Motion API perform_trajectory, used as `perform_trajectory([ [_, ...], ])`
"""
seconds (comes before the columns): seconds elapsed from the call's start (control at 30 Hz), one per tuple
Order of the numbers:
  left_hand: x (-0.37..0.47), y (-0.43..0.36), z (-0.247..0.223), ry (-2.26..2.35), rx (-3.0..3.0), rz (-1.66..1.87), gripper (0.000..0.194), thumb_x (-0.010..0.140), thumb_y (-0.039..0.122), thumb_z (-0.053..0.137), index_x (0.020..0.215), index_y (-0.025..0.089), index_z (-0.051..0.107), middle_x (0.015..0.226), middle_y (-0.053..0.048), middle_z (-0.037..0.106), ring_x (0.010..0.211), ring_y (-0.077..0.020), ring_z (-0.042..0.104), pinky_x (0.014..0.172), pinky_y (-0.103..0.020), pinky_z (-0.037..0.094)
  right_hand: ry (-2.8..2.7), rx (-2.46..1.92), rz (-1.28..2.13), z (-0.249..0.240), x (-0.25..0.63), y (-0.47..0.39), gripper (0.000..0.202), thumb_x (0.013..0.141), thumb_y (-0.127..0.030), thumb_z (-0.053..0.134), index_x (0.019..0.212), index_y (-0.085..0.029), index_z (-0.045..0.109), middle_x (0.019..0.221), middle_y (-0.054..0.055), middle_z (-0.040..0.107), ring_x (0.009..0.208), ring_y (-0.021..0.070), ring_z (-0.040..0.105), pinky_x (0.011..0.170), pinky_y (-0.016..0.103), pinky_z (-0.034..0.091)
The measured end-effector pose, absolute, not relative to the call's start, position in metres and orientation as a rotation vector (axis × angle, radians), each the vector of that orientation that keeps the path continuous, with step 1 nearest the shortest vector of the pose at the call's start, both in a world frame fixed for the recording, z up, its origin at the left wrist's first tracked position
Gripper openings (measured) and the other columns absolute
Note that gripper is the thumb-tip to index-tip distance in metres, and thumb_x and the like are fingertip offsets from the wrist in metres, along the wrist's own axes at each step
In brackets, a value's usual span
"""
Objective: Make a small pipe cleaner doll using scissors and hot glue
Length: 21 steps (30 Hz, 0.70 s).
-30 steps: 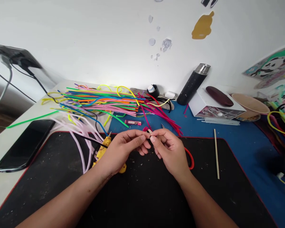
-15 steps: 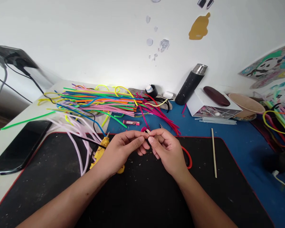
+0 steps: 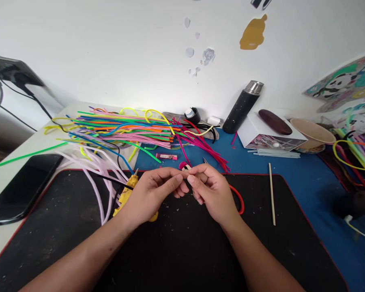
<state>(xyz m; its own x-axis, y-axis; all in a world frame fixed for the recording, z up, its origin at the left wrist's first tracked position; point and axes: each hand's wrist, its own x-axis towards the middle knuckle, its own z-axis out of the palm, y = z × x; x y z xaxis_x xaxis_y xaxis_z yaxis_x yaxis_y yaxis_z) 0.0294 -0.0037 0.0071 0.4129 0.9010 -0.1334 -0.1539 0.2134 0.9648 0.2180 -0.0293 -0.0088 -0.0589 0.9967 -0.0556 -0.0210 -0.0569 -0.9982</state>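
My left hand (image 3: pixel 156 190) and my right hand (image 3: pixel 211 188) meet over the top edge of the black mat, thumbs and forefingers pinched together. What lies between the fingertips is too small and covered to make out. Just beyond them shows a small magenta and white piece (image 3: pixel 185 166); whether the fingers hold it, I cannot tell. A yellow glue gun (image 3: pixel 126 196) lies partly under my left wrist. Beside my right hand curves a red-orange handle (image 3: pixel 239 198), its other parts hidden by the hand.
Coloured pipe cleaners (image 3: pixel 124 127) are heaped at the back left, near a black phone (image 3: pixel 21 188). A wooden stick (image 3: pixel 271 194) lies on the black mat (image 3: pixel 176 251). Behind stand a black flask (image 3: pixel 241 107) and a white box (image 3: pixel 249 132); a pink bowl (image 3: pixel 313 132) is farther right.
The view has shifted slightly, so everything sits a little farther left. Both hands keep the same pinch at the fingertips.
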Motion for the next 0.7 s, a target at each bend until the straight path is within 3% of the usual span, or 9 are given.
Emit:
perform_trajectory([
  [0.17,0.031,-0.002,-0.004,0.793,0.962,0.862,0.029,0.088,0.045,0.088,0.096,0.018,0.087,0.078,-0.006,0.079,0.071,-0.0154,0.07,0.067,-0.023,0.056,-1.176,-1.184,1.307,-0.01,0.216,-0.029,0.029,0.097,-0.049,0.077,0.1,-0.023,0.066,0.053,-0.011,0.053,0.043,0.0089,0.044,0.046,0.022,0.038],
  [0.37,0.034,-0.002,-0.005,0.712,0.68,0.794,0.036,0.072,0.039,0.103,0.09,0.015,0.083,0.075,-0.004,0.076,0.065,-0.0123,0.071,0.062,-0.02,0.055,-1.196,-1.14,1.301,-0.011,0.215,-0.031,0.027,0.095,-0.046,0.08,0.1,-0.023,0.068,0.062,-0.009,0.058,0.047,0.009,0.052,0.045,0.021,0.04],
  [0.7,0.034,-0.001,-0.004,0.64,0.593,0.773,0.035,0.072,0.035,0.103,0.087,0.013,0.08,0.072,-0.003,0.075,0.063,-0.0106,0.071,0.061,-0.017,0.055,-1.176,-1.049,1.353,-0.012,0.214,-0.033,0.023,0.098,-0.042,0.079,0.103,-0.023,0.068,0.063,-0.008,0.059,0.046,0.0075,0.051,0.042,0.019,0.037],
])
